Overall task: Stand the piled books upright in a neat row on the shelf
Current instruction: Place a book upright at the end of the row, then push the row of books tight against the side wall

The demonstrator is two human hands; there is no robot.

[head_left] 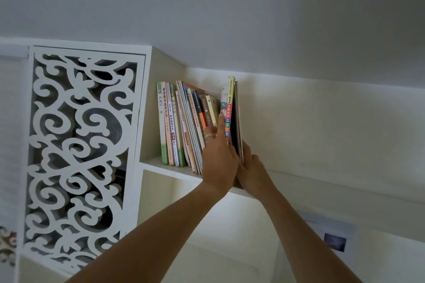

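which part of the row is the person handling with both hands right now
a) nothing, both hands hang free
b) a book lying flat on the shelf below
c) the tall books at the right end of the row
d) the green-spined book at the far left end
c: the left hand and right hand flank the tall books at the row's right end on the shelf.

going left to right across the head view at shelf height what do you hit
carved white screen → upright books → leaning books → left hand → tall books being stood up → right hand → bare shelf
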